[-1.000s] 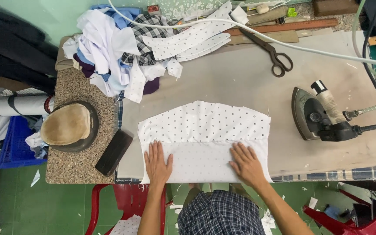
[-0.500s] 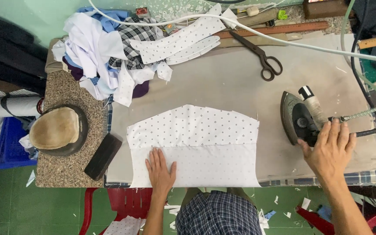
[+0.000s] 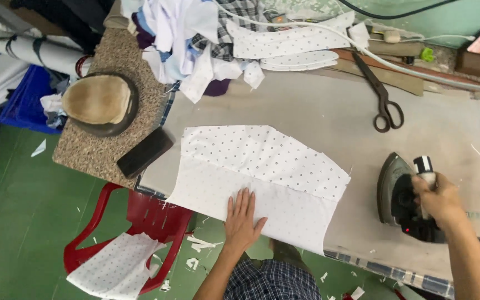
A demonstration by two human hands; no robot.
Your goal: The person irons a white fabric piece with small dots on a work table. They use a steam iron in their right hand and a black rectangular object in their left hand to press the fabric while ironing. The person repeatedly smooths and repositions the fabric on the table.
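Dotted white fabric piece (image 3: pixel 262 178) lies folded on the grey padded counter (image 3: pixel 318 116), its near edge overhanging the rim. Left hand (image 3: pixel 243 216) rests on it, palm flat, fingers spread. Right hand (image 3: pixel 437 197), right of the fabric, is closed around the handle of the dark, wedge-shaped iron (image 3: pixel 404 197). Black scissors (image 3: pixel 381 94) lie beyond the fabric. Risk: thin cloth could slip or crease under the pressing palm; hot soleplate could scorch.
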